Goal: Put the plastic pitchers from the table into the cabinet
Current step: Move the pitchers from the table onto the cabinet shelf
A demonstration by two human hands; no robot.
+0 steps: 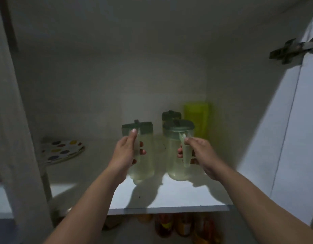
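Both hands, left [125, 152] and right [198, 152], grip a pitcher handle each on the shelf [169, 196]; crowding the rear pitcher [170, 116] risks toppling.

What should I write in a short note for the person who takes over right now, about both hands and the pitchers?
Left hand: grip closed on the handle of the left pitcher, which is on the cabinet shelf or just above it.
Right hand: grip closed on the handle of the right pitcher, low on the same shelf.
Already stored behind: a third lidded pitcher and a yellow-green container. Dotted plates lie at the left.
Done: both pitchers are inside the cabinet.
Left: set them down firmly and release. The table is out of view, so check for more pitchers.
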